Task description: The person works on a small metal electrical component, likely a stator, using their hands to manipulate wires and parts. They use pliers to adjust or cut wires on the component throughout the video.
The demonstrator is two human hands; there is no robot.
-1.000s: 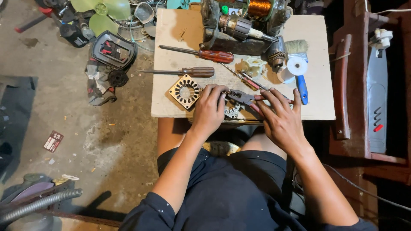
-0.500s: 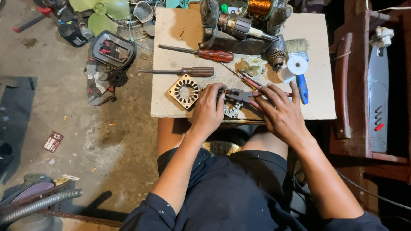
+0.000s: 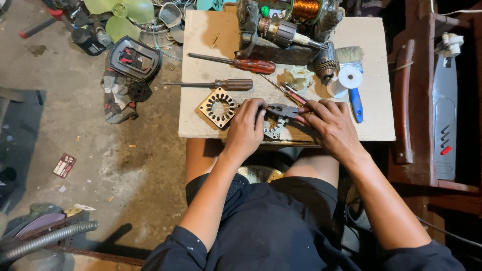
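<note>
Left hand [image 3: 246, 128] pressed on metal motor part [image 3: 273, 129]; right hand [image 3: 329, 125] clamped on pliers [image 3: 283, 110], beside square stator core [image 3: 218, 107].

Small repair workshop, motor/fan fixing. Cardboard-topped desk [image 3: 371, 125] crowded with screwdrivers [image 3: 236, 63], copper-wound motor [image 3: 301, 10], armature [image 3: 281, 31], paintbrush [image 3: 351, 75]. Stained concrete floor [image 3: 75, 135] littered with green fan blades [image 3: 120, 12], scrap parts, grey hose [image 3: 45, 241].

Dark short-sleeved shirt, dark shorts, bare forearms
</note>
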